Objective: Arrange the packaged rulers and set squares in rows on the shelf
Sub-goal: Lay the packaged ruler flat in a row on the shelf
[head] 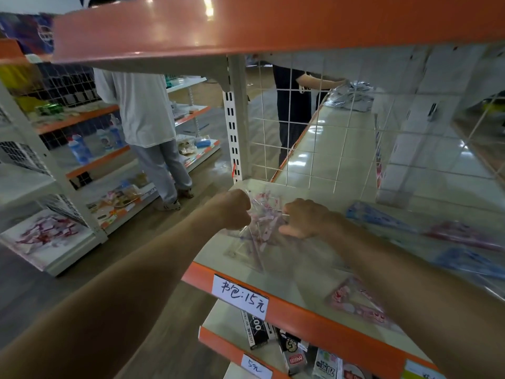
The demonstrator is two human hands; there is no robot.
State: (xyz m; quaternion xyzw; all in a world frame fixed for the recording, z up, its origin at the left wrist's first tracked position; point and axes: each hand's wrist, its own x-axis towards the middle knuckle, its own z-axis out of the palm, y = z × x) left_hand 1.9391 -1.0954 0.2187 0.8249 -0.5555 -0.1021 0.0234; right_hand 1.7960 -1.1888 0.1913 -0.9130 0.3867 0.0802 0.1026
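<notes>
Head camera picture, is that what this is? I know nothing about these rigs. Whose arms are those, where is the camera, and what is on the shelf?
There is no machine here. A person wears a wide-angle camera on the head, looking forward and down, so the two bare arms are their own. The left hand and the right hand both grip a clear packet with pink stationery inside, too blurred to name exactly. They hold it over a cream shelf with an orange front edge. More packets lie to the right: a blue packet, a red packet and a pink packet near the front. A handwritten price label is stuck on the edge. In the background, a person in a white top stands at another rack.
</notes>
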